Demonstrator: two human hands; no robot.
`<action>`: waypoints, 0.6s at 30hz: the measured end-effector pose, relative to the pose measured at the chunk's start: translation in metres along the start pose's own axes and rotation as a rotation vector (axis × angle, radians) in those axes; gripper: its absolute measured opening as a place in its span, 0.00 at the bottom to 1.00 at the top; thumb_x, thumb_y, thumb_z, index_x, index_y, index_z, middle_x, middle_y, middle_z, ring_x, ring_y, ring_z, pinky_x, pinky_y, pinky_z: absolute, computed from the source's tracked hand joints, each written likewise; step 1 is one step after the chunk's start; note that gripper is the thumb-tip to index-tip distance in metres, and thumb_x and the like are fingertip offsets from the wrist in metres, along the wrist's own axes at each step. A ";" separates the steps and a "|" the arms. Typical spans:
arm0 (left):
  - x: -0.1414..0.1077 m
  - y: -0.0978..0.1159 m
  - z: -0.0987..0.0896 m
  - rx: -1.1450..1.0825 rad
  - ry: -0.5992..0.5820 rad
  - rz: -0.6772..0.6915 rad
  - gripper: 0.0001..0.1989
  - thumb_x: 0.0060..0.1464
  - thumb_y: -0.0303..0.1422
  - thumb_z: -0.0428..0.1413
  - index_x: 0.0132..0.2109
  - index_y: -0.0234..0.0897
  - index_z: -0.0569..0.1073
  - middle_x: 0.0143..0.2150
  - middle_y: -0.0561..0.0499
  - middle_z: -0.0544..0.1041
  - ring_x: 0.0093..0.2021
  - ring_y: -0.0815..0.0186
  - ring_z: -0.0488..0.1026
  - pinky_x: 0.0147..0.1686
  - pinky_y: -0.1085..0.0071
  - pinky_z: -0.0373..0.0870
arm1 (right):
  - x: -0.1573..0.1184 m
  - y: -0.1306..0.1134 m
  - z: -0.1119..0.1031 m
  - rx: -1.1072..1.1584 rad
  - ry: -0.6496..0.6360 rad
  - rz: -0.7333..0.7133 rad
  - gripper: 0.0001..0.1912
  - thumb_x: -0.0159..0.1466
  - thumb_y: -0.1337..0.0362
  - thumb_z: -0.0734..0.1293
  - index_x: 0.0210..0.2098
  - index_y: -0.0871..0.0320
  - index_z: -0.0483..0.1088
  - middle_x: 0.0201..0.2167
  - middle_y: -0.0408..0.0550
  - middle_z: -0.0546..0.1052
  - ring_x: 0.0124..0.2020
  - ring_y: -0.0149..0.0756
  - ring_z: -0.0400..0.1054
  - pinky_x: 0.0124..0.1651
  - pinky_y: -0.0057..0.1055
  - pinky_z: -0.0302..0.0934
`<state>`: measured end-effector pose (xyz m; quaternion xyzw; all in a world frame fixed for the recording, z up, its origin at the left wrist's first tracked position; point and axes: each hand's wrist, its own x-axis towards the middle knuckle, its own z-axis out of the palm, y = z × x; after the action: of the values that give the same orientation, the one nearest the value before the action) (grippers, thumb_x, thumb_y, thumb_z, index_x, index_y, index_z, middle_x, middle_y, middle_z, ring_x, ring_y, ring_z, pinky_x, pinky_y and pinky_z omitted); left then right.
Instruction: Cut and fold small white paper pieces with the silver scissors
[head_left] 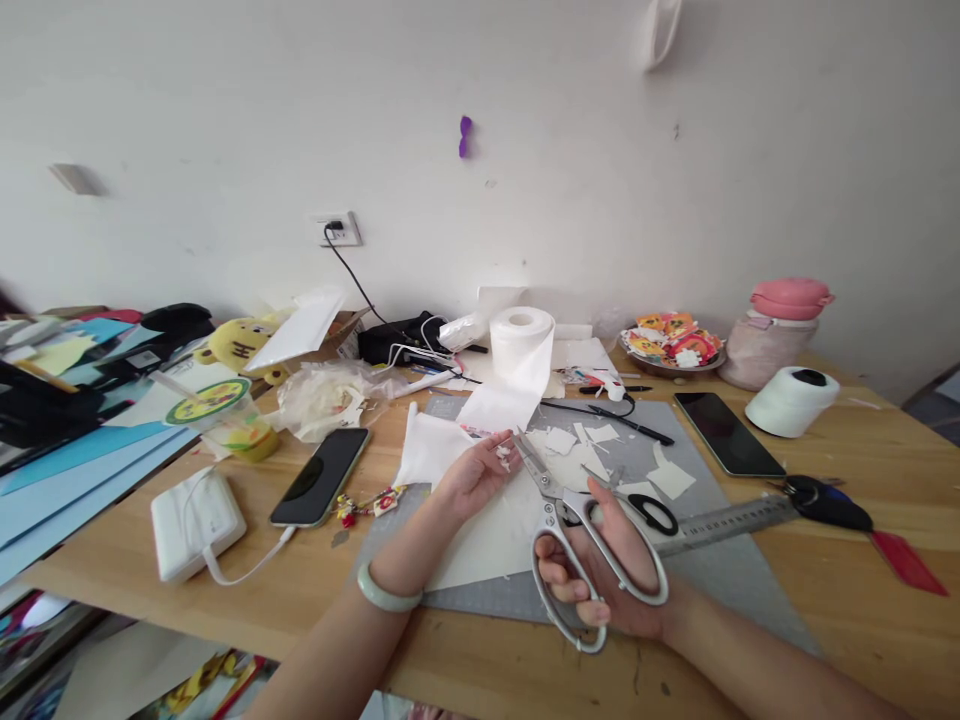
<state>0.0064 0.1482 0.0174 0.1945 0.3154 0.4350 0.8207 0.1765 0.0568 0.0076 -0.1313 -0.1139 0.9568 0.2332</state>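
Big silver metal scissors with looped handles (551, 490) hang over the grey cutting mat (724, 565), blades pointing away from the person. The right hand (604, 578) grips them, fingers through a loop. The left hand (474, 477), loosely cupped, palm up, holds tiny white paper scraps (504, 457) beside the tips, forearm slanting inward.

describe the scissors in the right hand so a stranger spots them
Find the gray mat on the wooden table. Over it, the right hand holds the scissors. Their silver color sets them apart from the black handle loop beside them.
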 end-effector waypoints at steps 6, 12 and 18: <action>0.001 -0.002 0.000 0.049 -0.038 0.056 0.17 0.39 0.07 0.47 0.31 0.31 0.69 0.28 0.53 0.70 0.26 0.77 0.69 0.31 0.83 0.67 | 0.001 0.004 -0.002 -0.058 -0.086 0.005 0.50 0.49 0.30 0.45 0.41 0.71 0.66 0.30 0.54 0.70 0.23 0.34 0.63 0.20 0.29 0.55; 0.001 -0.004 0.004 0.055 0.052 0.080 0.13 0.50 0.12 0.45 0.33 0.29 0.70 0.31 0.47 0.73 0.30 0.73 0.72 0.36 0.79 0.70 | 0.002 0.007 -0.003 -0.058 -0.096 -0.003 0.51 0.50 0.30 0.43 0.40 0.72 0.67 0.28 0.55 0.70 0.22 0.33 0.63 0.19 0.29 0.55; 0.002 -0.004 0.003 0.078 0.129 0.056 0.12 0.52 0.15 0.45 0.34 0.29 0.71 0.31 0.47 0.73 0.28 0.73 0.72 0.33 0.78 0.70 | 0.000 0.005 0.001 -0.051 -0.073 -0.009 0.49 0.51 0.31 0.41 0.39 0.69 0.67 0.28 0.53 0.70 0.21 0.31 0.61 0.18 0.27 0.51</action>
<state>0.0117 0.1475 0.0167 0.2069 0.3787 0.4567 0.7780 0.1746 0.0526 0.0069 -0.1018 -0.1472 0.9566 0.2299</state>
